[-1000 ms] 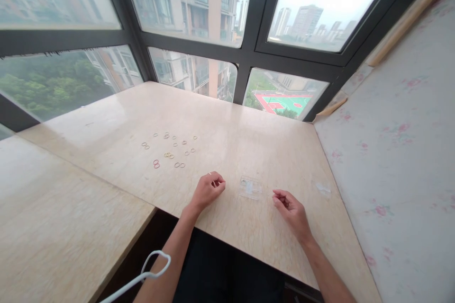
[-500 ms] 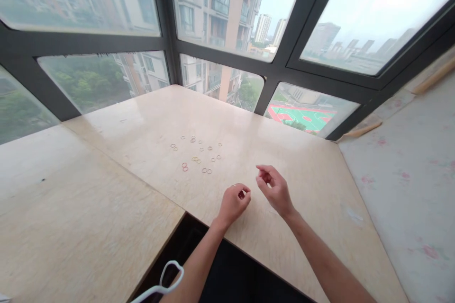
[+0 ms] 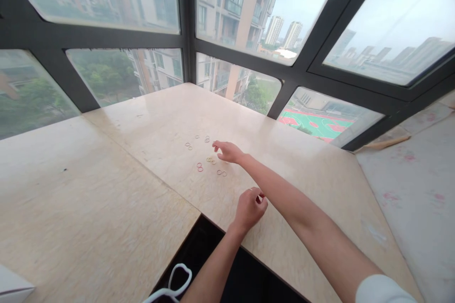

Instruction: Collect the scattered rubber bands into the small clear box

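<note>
Several small rubber bands (image 3: 209, 158) in yellow, red and pale colours lie scattered on the beige tabletop (image 3: 142, 151). My right hand (image 3: 228, 150) reaches far forward over them, fingers curled down and touching the table among the bands. Nearer to me, my left hand (image 3: 250, 206) rests on the table with its fingers pinched together; what they hold is too small to make out. A red pair of bands (image 3: 199, 167) lies just left of the right hand.
Large windows with dark frames (image 3: 188, 23) surround the table's far edges. A floral-patterned surface (image 3: 419, 184) lies at the right. A white loop (image 3: 174, 286) hangs at the bottom, and a white corner (image 3: 10, 284) shows at the bottom left.
My right hand has stretched forward and left from beside the left hand to the scattered bands. The view has turned, and the small clear plastic piece is no longer visible.
</note>
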A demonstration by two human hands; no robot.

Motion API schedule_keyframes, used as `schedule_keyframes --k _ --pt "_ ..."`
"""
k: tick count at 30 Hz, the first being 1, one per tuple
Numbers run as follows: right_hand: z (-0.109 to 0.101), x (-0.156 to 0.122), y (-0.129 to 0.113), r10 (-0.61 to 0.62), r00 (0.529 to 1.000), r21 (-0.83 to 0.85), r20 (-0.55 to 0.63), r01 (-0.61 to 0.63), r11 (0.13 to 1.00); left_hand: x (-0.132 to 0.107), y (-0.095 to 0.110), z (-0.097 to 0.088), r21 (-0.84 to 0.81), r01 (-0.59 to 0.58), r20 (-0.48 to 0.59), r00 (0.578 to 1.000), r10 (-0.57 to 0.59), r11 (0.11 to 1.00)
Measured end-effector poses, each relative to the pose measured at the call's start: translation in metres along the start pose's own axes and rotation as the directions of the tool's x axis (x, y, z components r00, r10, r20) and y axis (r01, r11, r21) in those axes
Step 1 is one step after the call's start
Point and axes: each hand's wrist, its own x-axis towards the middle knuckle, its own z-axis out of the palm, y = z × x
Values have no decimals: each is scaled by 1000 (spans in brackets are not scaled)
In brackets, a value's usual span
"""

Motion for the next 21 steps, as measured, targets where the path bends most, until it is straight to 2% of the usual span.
schedule_keyframes --k 6,10,16,21 --pt "6 14 9 53 995 -120 89 -42 992 1 0 0 -26 4 9 1000 -4 1000" --pt "8 17 13 91 991 -98 98 -81 992 1 -1 0 -35 16 7 1000 -16 999" --pt "13 14 21 122 991 155 58 -130 979 1 -2 1 -48 40 -16 999 -41 998" --pt "14 -7 24 225 974 480 2 -198 855 0 -3 2 -61 47 -23 999 -48 997"
